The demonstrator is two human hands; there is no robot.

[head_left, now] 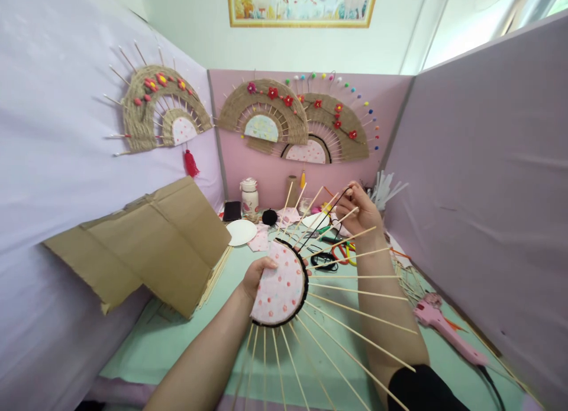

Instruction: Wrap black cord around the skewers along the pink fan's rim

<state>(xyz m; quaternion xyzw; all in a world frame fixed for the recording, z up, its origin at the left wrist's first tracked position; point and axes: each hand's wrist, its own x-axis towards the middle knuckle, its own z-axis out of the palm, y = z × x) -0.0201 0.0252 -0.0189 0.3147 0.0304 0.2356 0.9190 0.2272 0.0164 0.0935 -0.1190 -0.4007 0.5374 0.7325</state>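
Observation:
My left hand [256,275] grips a round pink floral fabric disc [280,287] edged in black, with several thin wooden sticks [355,316] radiating from it like fan ribs. My right hand [361,211] is raised behind the upper sticks and pinches a thin black cord [333,210] that runs down toward the disc's rim. The disc is held above the green table mat [177,334].
A folded cardboard sheet [151,239] leans at the left. A pink glue gun [444,325] lies at the right. Scissors, a white plate [241,232], a small jar [249,196] and black yarn sit at the back. Finished woven fans [284,118] hang on the partition walls.

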